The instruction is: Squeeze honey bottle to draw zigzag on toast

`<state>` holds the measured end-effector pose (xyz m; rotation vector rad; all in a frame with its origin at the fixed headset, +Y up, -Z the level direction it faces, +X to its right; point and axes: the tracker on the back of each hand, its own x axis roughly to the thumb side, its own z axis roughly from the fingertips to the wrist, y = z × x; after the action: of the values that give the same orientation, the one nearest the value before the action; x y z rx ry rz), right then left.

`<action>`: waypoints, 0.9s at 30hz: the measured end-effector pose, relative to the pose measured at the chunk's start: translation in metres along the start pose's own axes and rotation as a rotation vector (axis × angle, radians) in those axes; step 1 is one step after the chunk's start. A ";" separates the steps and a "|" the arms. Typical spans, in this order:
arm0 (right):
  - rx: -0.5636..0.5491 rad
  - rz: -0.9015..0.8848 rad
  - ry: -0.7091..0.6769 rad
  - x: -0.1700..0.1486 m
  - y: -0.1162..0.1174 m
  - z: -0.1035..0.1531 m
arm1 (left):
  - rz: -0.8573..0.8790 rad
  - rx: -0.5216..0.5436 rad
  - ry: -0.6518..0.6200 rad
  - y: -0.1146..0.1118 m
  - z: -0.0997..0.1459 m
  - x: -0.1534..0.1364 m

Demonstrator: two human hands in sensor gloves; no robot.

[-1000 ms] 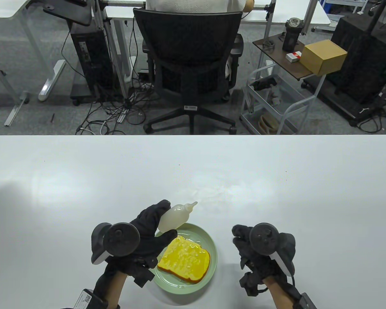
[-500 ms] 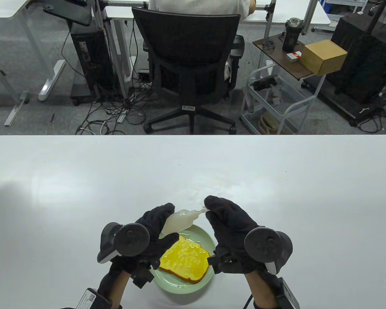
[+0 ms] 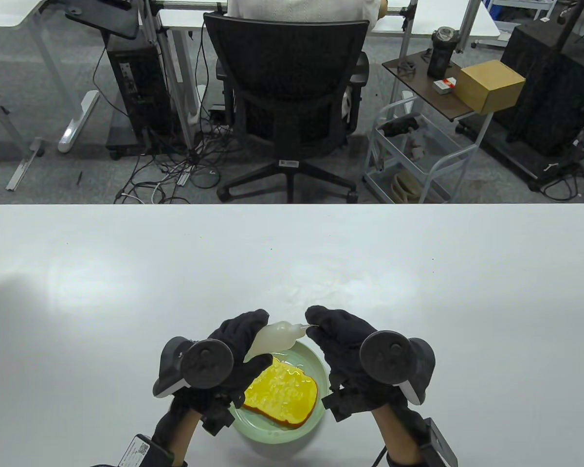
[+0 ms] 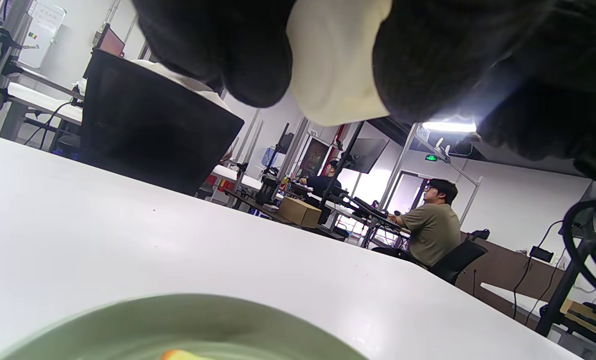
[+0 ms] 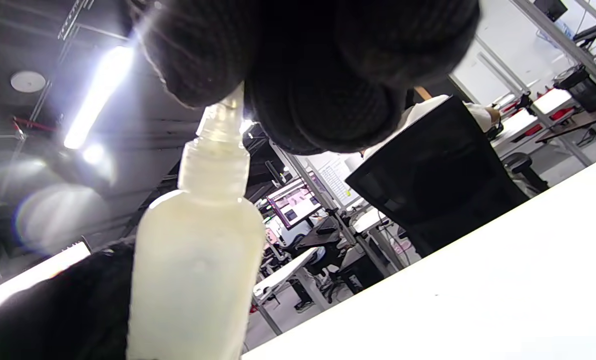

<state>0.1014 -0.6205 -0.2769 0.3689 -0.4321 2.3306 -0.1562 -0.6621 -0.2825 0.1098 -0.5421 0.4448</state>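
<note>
Grey carpet (image 3: 39,165); black mesh chair (image 3: 289,92); ceiling striplights (image 5: 95,95)

From my station I count 2 gloved hands, the left hand (image 3: 233,355) and the right hand (image 3: 345,348), each with 1 tracker strapped to its back, so 2 trackers. I see 1 honey bottle (image 3: 272,336), 1 slice of toast (image 3: 282,396), 1 green plate (image 3: 316,362) and 1 white table (image 3: 126,272). Beyond the table I count 1 black office chair (image 3: 287,92) and 1 cardboard box (image 3: 489,85).
</note>
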 end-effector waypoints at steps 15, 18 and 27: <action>0.084 -0.098 -0.007 -0.003 -0.006 -0.002 | 0.006 0.001 0.006 0.001 0.000 -0.002; 0.075 -0.073 -0.006 -0.004 -0.005 -0.002 | -0.010 0.002 0.007 0.001 0.000 -0.001; 0.035 0.072 -0.006 0.001 0.003 0.001 | -0.038 -0.004 0.011 -0.002 -0.001 0.000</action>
<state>0.0990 -0.6224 -0.2761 0.3827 -0.4140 2.4101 -0.1555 -0.6636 -0.2833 0.1141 -0.5291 0.4068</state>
